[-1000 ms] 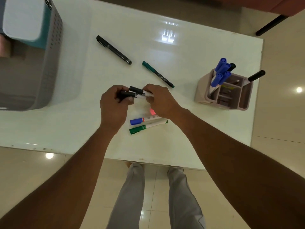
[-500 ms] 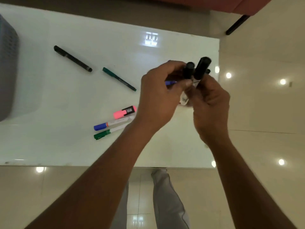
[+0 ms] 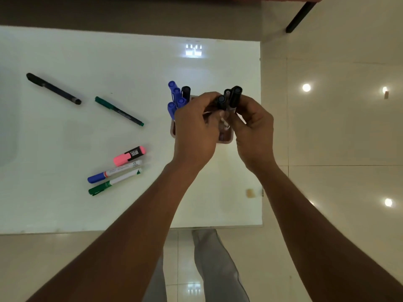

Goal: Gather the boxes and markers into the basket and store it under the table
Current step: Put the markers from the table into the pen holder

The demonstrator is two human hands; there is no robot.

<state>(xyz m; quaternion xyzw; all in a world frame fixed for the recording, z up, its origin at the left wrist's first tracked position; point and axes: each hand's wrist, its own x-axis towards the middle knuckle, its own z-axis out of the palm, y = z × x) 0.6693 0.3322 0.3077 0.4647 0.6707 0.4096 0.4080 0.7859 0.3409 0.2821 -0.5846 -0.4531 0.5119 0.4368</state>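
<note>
Nearest, both hands, left hand and right hand, are gripping black-capped markers above the pen holder, while five markers are lying loose beyond on the table, the basket being unseen, so gathering is barely starting.

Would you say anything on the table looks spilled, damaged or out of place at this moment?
Nothing looks spilled or damaged. Five markers simply lie loose on the white table: a black pen, a green pen, and a pink highlighter, blue marker and green marker side by side. Both hands hold black markers above the holder.
</note>
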